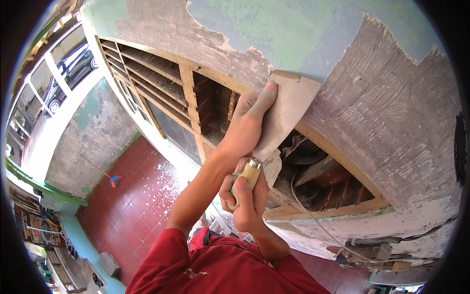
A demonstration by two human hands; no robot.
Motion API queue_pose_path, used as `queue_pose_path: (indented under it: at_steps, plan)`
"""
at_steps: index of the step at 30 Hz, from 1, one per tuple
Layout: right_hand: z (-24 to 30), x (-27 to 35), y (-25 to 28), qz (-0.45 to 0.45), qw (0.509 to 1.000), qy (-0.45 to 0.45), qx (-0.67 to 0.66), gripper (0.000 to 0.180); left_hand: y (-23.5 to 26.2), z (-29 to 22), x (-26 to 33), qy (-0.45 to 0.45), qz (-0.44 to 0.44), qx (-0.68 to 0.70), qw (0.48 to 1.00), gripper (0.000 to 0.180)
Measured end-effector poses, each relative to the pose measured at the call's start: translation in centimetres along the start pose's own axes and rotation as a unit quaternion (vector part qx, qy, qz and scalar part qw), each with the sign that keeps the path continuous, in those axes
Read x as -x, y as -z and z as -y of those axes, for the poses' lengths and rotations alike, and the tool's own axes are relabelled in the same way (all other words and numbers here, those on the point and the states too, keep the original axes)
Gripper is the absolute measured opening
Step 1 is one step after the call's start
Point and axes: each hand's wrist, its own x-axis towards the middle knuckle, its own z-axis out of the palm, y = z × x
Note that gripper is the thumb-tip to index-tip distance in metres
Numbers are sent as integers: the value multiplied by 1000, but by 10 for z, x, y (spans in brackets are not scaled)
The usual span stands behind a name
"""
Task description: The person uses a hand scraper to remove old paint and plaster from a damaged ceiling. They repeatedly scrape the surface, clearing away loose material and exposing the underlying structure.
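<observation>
A wide scraper (pixel 286 115) with a grey metal blade and a pale handle points up at the wall. My right hand (pixel 245 198) is closed around its handle, just below the metal collar. My left hand (pixel 249 117) grips the blade from its left side, with one digit lying along the face near the front edge; its other fingers are partly hidden. The blade's front edge meets the wall (pixel 362 93) at the border between peeling green-blue paint (pixel 274 34) and bare grey-brown surface.
Below the scraper runs a wooden vent frame (pixel 188 93) with dusty slats and open gaps. A cable (pixel 318 220) hangs at the right. Paint flakes (pixel 166 191) litter the red tiled floor (pixel 117 210), where a blue-headed broom (pixel 115 181) lies. A car (pixel 73 68) stands outside.
</observation>
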Motion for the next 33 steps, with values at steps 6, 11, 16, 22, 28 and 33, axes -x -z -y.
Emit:
queue_pose_path:
  at_steps: [6,11,16,22,28,33]
  plan:
    - [5,-4,-1,8,1000,7,2,18,-4,-1,-6,-17,-1,37,999,43]
    - [1,4,-1,3,1000,-9,5,17,3,11,-3,-12,-11,20,1000,44]
    - [1,-2,2,11,1000,8,3,17,2,5,-5,-15,-8,17,1000,44]
    - [-5,8,5,-4,1000,7,9,17,4,15,3,-8,2,-7,1000,45]
    - [4,-5,1,16,1000,4,14,17,-4,-10,-2,13,-6,14,1000,46]
    - [3,5,10,10,1000,-2,16,17,-3,11,1,-30,6,19,999,43]
